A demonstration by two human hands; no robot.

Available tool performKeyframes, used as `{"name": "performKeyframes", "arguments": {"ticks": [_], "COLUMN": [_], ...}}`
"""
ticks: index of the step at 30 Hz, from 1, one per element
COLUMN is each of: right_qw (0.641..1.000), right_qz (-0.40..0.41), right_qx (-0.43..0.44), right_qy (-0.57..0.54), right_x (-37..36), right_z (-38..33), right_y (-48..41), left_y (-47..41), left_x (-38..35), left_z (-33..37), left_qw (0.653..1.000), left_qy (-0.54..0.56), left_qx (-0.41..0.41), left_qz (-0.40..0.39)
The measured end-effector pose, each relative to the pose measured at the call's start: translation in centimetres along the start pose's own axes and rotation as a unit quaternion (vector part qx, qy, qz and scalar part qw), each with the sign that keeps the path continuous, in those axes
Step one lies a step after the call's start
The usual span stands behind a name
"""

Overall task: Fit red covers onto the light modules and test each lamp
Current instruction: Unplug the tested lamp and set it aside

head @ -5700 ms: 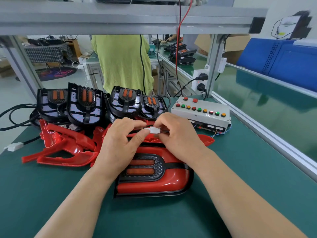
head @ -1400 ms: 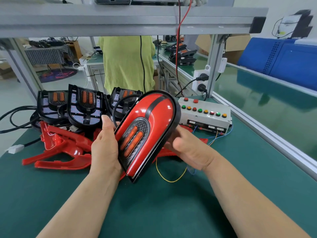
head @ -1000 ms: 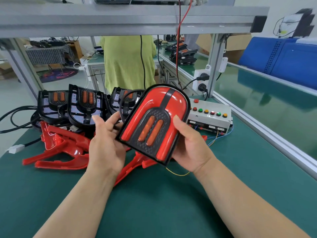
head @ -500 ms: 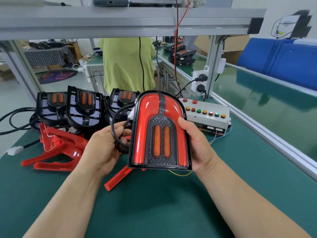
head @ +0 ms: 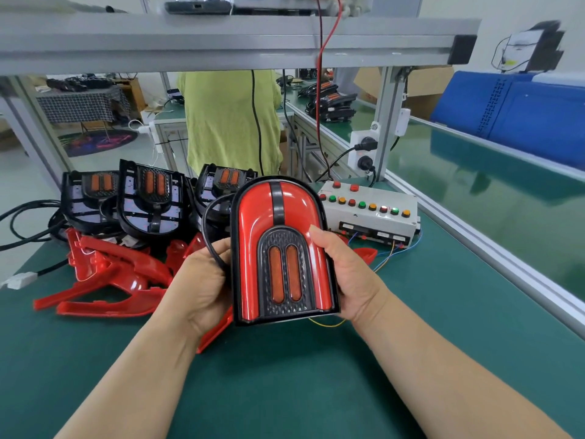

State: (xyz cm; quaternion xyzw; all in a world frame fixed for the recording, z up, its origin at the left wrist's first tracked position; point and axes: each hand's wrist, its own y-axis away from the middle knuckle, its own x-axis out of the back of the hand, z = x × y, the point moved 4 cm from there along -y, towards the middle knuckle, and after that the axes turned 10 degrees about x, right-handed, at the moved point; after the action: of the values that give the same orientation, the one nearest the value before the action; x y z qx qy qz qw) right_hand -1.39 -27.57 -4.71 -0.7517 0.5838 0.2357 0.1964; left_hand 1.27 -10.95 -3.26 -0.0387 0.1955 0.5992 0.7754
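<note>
Both hands grip lamp [head: 280, 248] — upright

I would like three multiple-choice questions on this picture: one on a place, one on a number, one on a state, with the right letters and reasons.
1. The button box stands: A) in front of the covered lamp; B) behind the lamp, rightward; C) under it.
2. Orange strips on the lamp's face: A) one; B) two; C) four.
3. The lamp is held by: A) the left hand alone; B) the right hand alone; C) both hands.
Answers: 1 B, the box sits beyond the right hand; 2 B, two strips lie side by side; 3 C, one hand grips each edge.
</note>
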Motion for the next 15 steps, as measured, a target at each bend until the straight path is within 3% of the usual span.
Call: {"name": "performKeyframes", "arguments": {"ticks": [7,15], "right_qw": [0.996,0.994], "right_qz": [-0.025,0.051], "right_qx": [0.052,0.082], "right_qy": [-0.075,-0.060], "right_x": [-0.7,-0.9], "right_z": [-0.7,-3.0], "right_y": [-0.4,-0.3], "left_y": [-0.2,1.0], "left_x": [-0.1,-2.2], "left_z": [0.1,0.1], "left_qw": [0.998,0.980], "left_qy": [0.050,-0.148], "left_qx": [0.013,-0.126], "left_qz": [0.034,0.044]}}
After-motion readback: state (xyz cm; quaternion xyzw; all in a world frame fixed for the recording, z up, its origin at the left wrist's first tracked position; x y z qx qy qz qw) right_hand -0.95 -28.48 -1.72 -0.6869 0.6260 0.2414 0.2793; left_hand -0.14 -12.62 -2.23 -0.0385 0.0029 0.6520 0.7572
